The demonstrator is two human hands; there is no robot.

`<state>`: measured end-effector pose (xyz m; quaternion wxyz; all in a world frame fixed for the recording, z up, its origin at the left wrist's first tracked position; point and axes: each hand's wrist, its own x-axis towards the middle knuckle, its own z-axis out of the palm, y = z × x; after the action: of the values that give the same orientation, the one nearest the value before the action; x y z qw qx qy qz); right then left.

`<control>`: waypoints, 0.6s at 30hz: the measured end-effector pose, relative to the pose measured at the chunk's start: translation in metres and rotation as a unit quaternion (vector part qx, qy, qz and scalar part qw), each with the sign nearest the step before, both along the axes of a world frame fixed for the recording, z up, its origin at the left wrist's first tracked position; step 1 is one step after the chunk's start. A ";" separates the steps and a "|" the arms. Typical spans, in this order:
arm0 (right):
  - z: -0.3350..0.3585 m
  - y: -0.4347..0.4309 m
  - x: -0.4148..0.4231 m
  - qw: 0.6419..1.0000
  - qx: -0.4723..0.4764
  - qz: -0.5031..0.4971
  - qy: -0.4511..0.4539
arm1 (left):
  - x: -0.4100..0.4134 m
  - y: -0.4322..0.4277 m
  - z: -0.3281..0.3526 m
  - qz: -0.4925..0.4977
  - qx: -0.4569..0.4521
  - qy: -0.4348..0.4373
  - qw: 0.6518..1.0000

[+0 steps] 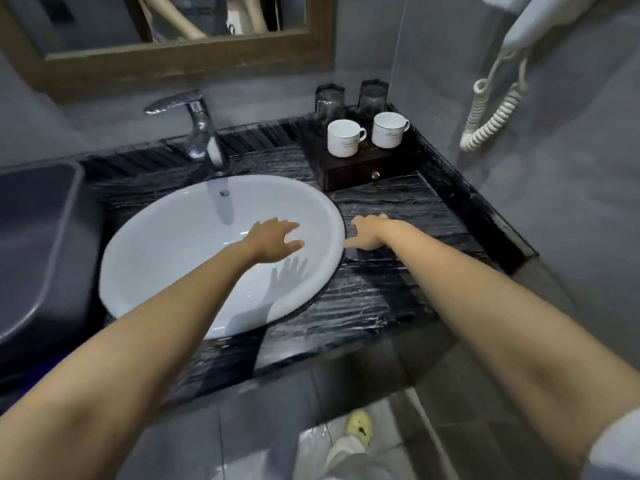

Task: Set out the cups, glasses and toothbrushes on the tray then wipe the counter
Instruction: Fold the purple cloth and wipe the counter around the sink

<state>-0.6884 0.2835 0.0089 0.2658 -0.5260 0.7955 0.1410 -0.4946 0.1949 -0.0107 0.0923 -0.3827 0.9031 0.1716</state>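
Note:
Two white cups (343, 138) (388, 129) stand upright on a dark wooden tray box (363, 168) at the back right of the black marble counter (381, 289). Behind them two dark glasses (329, 103) (372, 98) stand upside down against the wall. My left hand (275, 242) hovers over the white sink basin (166, 258), fingers spread, holding nothing. My right hand (369, 232) reaches over the counter just right of the basin rim, fingers apart and empty. No toothbrushes or cloth are visible.
A chrome faucet (201, 133) rises behind the basin. A grey bin (38, 237) sits at the left. A wall hair dryer with a coiled cord (491, 109) hangs at the right. A framed mirror (173, 53) is above. The tray box has a small drawer knob (375, 174).

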 end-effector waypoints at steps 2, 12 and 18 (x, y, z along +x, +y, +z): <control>0.002 0.015 0.032 1.000 -0.003 -0.008 -0.014 | 0.028 0.018 0.006 -0.012 0.000 0.015 1.000; 0.042 0.069 0.202 0.988 0.055 0.144 0.007 | 0.175 0.096 0.042 -0.012 0.032 0.001 0.999; 0.051 0.059 0.294 0.958 0.092 0.271 0.017 | 0.281 0.113 0.045 0.069 0.053 -0.021 0.996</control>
<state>-0.3943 0.3422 0.0594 0.2515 -0.6923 0.6112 0.2896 -0.2140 0.3080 0.0342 0.1193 -0.4425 0.8619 0.2168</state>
